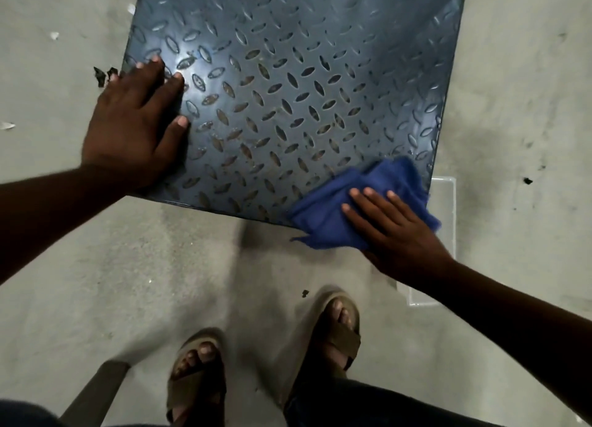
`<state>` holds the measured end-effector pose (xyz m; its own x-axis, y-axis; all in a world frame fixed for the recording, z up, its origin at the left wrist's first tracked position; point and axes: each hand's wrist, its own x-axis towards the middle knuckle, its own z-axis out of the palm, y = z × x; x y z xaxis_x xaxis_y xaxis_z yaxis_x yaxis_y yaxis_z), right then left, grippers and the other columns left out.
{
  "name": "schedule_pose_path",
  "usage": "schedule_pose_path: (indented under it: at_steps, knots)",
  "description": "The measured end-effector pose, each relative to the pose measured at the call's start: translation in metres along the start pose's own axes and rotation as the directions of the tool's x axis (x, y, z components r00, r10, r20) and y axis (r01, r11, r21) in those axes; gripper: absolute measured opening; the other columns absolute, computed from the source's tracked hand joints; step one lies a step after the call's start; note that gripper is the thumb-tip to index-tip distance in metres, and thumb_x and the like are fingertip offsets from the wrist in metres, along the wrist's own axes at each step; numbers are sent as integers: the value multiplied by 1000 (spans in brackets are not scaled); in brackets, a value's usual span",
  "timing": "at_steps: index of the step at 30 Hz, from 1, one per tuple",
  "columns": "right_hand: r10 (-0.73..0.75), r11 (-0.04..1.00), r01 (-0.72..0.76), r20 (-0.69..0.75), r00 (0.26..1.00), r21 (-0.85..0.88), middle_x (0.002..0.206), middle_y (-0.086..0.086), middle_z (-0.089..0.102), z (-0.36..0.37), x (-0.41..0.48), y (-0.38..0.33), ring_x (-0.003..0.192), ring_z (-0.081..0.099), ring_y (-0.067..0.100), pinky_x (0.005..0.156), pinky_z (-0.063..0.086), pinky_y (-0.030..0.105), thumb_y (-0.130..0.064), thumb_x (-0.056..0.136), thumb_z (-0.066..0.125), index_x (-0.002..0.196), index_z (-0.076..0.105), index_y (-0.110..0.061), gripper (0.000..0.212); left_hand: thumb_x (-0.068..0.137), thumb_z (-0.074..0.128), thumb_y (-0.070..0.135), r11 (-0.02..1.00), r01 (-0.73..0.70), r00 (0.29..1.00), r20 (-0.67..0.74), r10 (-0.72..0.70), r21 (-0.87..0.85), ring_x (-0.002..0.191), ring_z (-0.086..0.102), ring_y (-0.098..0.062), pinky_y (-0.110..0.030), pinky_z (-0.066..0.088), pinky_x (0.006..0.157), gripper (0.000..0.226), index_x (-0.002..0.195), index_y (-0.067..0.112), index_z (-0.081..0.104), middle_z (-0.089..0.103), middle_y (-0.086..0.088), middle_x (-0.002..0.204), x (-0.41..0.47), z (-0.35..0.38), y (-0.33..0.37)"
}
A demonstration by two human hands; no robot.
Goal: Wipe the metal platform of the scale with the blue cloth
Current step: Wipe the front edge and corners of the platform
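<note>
The right hand lies flat, fingers straight and slightly apart, pressing the blue cloth onto the nearest corner of the diamond-plate metal platform. The cloth overhangs the edge beneath the palm. A good stroke would likely press firmly and sweep away from this hand across the grimy treads. Opposite, the left hand, fingers spread, braces the platform. Just outside the right hand stands a clear plastic container; whether it holds anything cannot be told.

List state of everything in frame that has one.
metal platform: flat on the floor, brown grime in the tread.
blue cloth: bunched on the near right corner, overhanging the edge.
left hand: flat, fingers straight, resting on the platform's left edge.
right hand: fingers straight, pressing the cloth.
floor: littered with small scraps.
</note>
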<state>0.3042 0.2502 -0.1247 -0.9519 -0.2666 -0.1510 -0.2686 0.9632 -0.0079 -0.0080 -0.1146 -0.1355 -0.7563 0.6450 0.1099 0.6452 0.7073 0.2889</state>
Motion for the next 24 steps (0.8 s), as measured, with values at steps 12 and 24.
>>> schedule_pose_path:
  at_steps: [12, 24]
  knots:
    - [634, 685, -577, 27, 773, 445, 173, 6, 13, 3, -25, -25, 161, 3, 27, 130, 11, 49, -57, 100, 48, 163, 28, -21, 76, 106, 39, 55, 999, -29, 1000, 7, 29, 40, 156, 29, -50, -65, 25, 127, 74, 167, 13, 32, 25, -20, 174, 1, 7, 0]
    - [892, 94, -726, 267, 366, 681, 123, 4, 68, -16, 79, 94, 114, 64, 26, 83, 39, 25, -68, 97, 51, 131, 57, -18, 61, 96, 40, 75, 997, 64, 998, 25, -65, 41, 163, 14, -44, -58, 4, 131, 102, 166, 5, 18, 14, -28, 175, 63, 35, 63]
